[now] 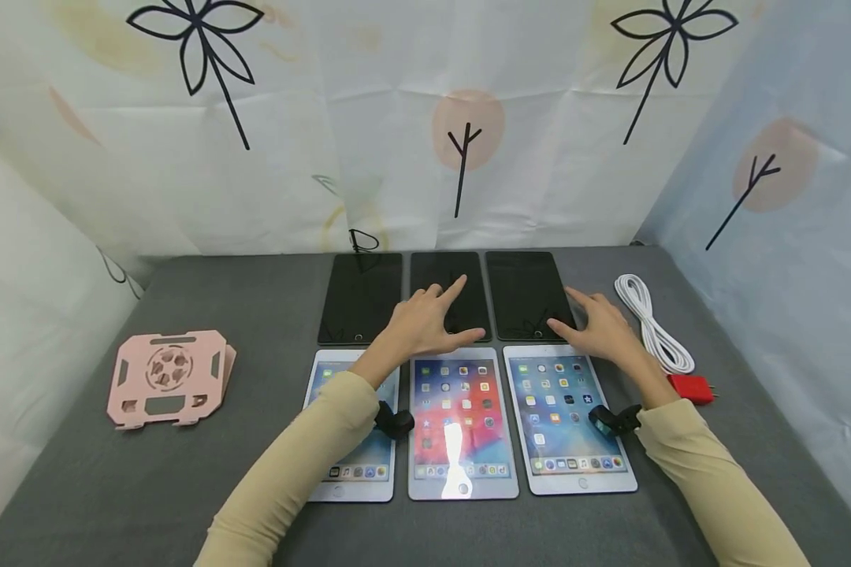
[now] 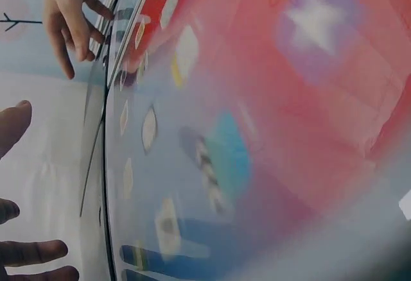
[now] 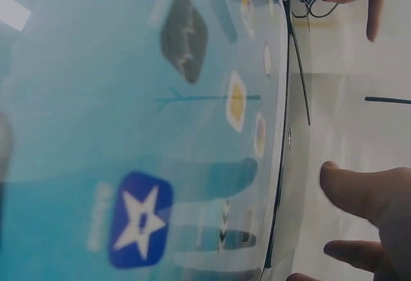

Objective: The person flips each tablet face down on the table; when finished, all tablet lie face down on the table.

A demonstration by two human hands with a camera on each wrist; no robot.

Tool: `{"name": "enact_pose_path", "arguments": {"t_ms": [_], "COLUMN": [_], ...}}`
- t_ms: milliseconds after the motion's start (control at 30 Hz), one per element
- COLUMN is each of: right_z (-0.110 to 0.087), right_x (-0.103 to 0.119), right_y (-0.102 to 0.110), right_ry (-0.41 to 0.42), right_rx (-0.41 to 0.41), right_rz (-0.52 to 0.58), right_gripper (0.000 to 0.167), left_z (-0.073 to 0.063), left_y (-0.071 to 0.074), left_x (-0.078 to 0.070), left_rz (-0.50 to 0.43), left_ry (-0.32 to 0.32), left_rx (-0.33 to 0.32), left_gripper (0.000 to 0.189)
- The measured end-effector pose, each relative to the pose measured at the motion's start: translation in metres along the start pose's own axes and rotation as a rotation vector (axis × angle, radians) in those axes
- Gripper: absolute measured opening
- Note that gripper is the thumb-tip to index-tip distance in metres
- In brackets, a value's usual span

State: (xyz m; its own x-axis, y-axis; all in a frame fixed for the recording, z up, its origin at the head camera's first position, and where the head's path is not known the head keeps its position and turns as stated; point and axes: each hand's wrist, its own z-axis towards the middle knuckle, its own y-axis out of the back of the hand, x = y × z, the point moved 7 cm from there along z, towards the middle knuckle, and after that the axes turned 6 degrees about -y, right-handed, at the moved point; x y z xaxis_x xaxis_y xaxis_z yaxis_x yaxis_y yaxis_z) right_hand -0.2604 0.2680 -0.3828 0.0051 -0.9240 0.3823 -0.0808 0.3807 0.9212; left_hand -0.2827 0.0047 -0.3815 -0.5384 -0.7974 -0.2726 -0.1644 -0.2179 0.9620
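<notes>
In the head view, three dark-screened tablets lie in a back row: left (image 1: 358,291), middle (image 1: 447,268) and right (image 1: 525,291). Three white tablets with lit home screens form the front row: left (image 1: 369,465), middle (image 1: 461,402) and right (image 1: 563,402). My left hand (image 1: 425,323) is spread over the middle dark tablet, its forearm crossing the front left one. Beside the right dark tablet, my right hand (image 1: 599,327) has its thumb over the lower right corner and fingers along the right edge. Both wrist views show loosely extended fingers above a lit screen (image 2: 270,101).
On the left stands a pink perforated stand (image 1: 166,374). To the right lie a coiled white cable (image 1: 652,323) and a red plug adapter (image 1: 691,388). Patterned curtains (image 1: 397,118) hang behind and beside the grey tabletop (image 1: 255,276).
</notes>
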Motion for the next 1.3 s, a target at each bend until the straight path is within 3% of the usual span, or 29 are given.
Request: {"name": "enact_pose_path", "arguments": {"t_ms": [333,533,700,933,1067,1300], "right_z": [0.009,0.010,0.011,0.017,0.018,0.018], "right_x": [-0.008,-0.009,-0.013,-0.015,-0.018,-0.017], "right_y": [-0.010,-0.014,-0.018,-0.020,-0.022,-0.026], "right_ry": [-0.048,-0.071,-0.117,-0.078,-0.110,-0.184], "right_rx": [0.083,0.128,0.181,0.186,0.202,0.231], "right_rz": [0.018,0.072,0.145,0.218,0.260,0.424], "right_gripper": [0.088,0.089,0.098,0.092,0.094,0.094], "left_z": [0.035,0.047,0.052,0.054,0.054,0.054], "left_y": [-0.024,-0.037,-0.040,-0.040,-0.041,-0.041], "left_x": [-0.020,-0.026,-0.028,-0.033,-0.034,-0.033], "left_rz": [-0.137,-0.107,-0.039,0.008,0.036,0.059], "left_ry": [0.038,0.079,0.091,0.082,0.091,0.080], "left_rx": [0.054,0.037,0.015,-0.001,0.011,0.002], "left_gripper": [0.097,0.090,0.082,0.077,0.077,0.076]}}
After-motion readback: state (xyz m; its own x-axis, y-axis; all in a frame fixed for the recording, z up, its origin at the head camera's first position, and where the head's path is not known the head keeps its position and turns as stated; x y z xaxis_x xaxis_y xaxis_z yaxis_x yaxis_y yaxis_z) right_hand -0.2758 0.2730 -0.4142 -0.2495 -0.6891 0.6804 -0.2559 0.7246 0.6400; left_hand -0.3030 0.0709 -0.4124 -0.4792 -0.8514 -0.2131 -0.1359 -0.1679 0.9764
